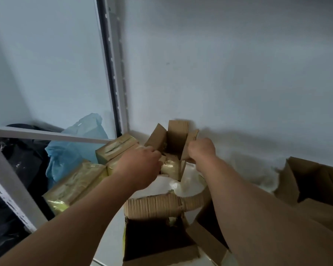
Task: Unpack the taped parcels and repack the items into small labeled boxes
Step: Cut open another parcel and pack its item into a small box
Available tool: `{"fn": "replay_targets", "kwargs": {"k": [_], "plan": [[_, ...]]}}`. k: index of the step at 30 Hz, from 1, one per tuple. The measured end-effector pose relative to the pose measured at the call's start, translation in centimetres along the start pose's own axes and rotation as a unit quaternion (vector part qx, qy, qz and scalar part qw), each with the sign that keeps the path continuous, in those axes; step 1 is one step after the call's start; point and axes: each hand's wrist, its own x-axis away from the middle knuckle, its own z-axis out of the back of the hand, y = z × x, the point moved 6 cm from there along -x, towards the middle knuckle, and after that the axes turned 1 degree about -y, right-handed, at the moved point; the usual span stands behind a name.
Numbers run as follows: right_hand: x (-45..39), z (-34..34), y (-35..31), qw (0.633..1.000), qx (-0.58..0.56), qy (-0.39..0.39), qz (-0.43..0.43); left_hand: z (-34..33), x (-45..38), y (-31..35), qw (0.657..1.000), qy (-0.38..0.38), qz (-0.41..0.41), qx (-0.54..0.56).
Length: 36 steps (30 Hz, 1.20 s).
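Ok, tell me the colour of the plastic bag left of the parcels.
Light blue. The bag shows in the head view, beside black plastic.

On the white surface [108, 235] before me sat taped parcels [75, 184], opened cardboard boxes [156, 227] and white wrapping [183, 186].

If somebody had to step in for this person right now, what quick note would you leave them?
Left hand: fingers curled at the near side of the small open box by the wall; whether it grips the box is hidden.
Right hand: grips the box's right flap.
Taped parcels: several wrapped in yellowish tape, lying left of the box, unopened.
Opened carton: nearest the person, flaps up.
Done: at least one carton opened.
Left: unwrap the taped parcels, fill and close the small boxes. No labels visible.
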Motion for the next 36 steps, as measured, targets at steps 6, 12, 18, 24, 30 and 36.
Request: {"fn": "replay_targets", "kwargs": {"k": [6,12,18,24,30,36], "plan": [[-2.9,-2.9,1.8,0.988,-0.139,-0.038,-0.063,-2.5,-1.6,0.2,1.0,-0.021,-0.003,0.005],[-3.2,-4.2,2.4,0.981,-0.129,-0.116,-0.082,-3.6,-2.2,0.1,0.999,-0.041,0.004,0.029],[-3.9,-3.3,5.6,0.988,-0.021,-0.117,-0.099,-4.3,-2.6,0.5,0.998,-0.054,-0.001,0.042],[-4.3,-3.4,6.0,0.971,0.174,-0.151,-0.058,-4.7,-3.2,0.5,0.996,-0.066,-0.005,0.052],[-3.1,-4.4,6.9,0.933,0.25,-0.255,-0.036,-6.0,-3.6,-0.1,0.995,-0.089,0.008,0.049],[-2.5,-4.8,7.5,0.902,0.325,-0.281,0.022,-6.3,-3.7,0.2,0.993,-0.108,0.014,0.042]]}}
